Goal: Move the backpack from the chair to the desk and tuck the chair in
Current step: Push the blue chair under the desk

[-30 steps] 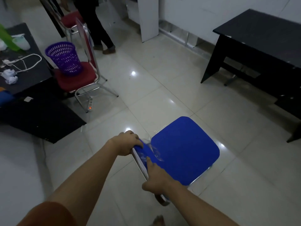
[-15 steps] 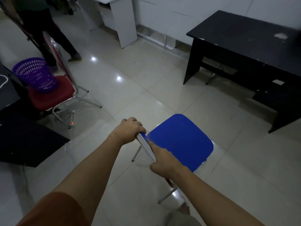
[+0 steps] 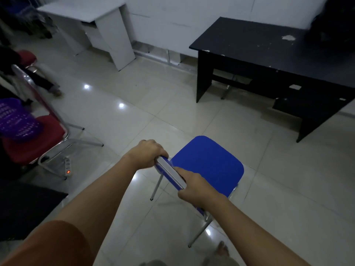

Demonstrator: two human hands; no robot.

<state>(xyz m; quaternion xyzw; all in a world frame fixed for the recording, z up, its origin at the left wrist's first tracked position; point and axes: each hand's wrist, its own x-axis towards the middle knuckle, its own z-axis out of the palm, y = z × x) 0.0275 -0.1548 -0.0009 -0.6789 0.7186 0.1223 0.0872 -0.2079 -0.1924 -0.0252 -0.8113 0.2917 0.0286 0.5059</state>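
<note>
Both hands are gripping the top edge of the backrest of a blue padded chair with thin metal legs (image 3: 208, 162). The left hand (image 3: 148, 153) is curling closed over the far end of that backrest, and the right hand (image 3: 194, 186) is wrapping shut around the near end, so the blue seat is lying just beyond and to the right of the knuckles. The chair is standing on the pale glossy tiled floor (image 3: 134, 116), well apart from the black wooden desk (image 3: 269, 52) against the white wall ahead and to the right. A dark bulky shape, too dim to identify as the backpack, is sitting at the desk's far right corner.
</note>
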